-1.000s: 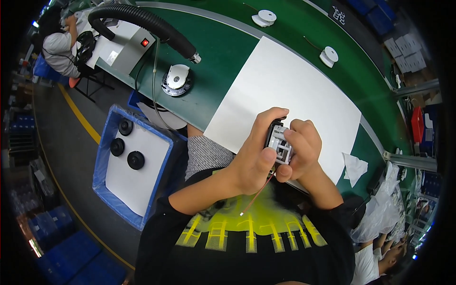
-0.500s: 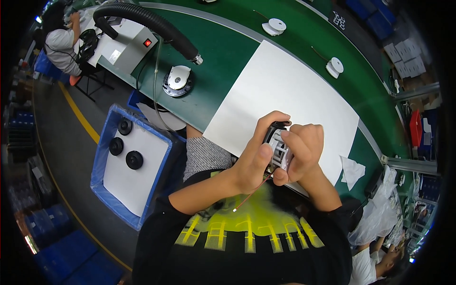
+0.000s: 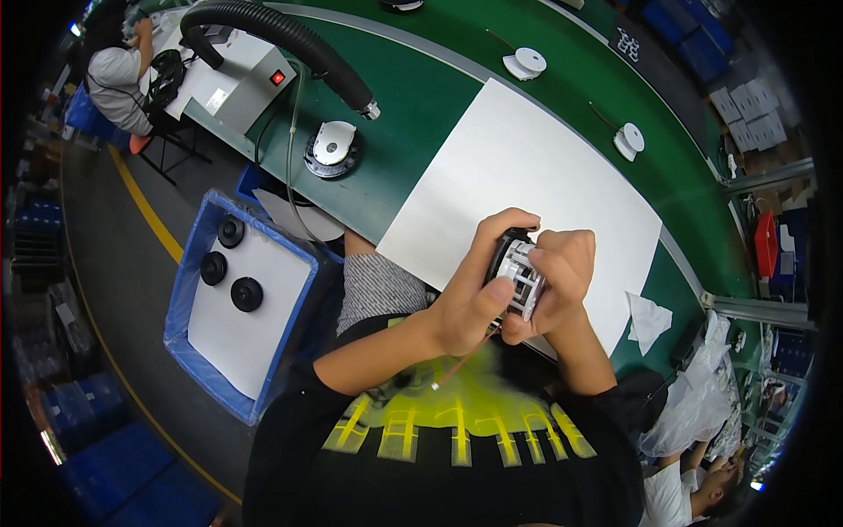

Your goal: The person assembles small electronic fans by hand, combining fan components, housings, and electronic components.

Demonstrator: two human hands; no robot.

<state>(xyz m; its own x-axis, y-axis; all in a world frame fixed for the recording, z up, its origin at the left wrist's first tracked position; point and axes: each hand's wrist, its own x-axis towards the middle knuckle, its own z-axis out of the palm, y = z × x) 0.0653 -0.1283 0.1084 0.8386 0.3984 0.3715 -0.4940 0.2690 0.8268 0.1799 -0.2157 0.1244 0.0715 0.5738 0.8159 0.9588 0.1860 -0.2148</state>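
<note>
Both my hands hold a round black-and-white plastic assembly [image 3: 522, 279] above the white sheet's near edge. My left hand [image 3: 470, 303] wraps its black side, with the thumb pressed on the white slotted frame. From the other side my right hand [image 3: 566, 277] grips it, thumb and fingers bent around the white part. A thin red lead [image 3: 461, 362] with a small white connector hangs from the assembly over my shirt. My fingers cover part of the assembly.
A white sheet [image 3: 518, 167] lies on the green bench. At left stand a box with a black flexible hose [image 3: 281, 39] and a round white-and-black unit [image 3: 333, 145]. Several black round parts lie in a blue bin [image 3: 180, 325]. White discs [image 3: 629, 140] sit on the green belt.
The white discs on the belt have shifted to the right, and a dark part has come in at the top. In my hands the assembly is turned slightly; my left thumb has moved over it.
</note>
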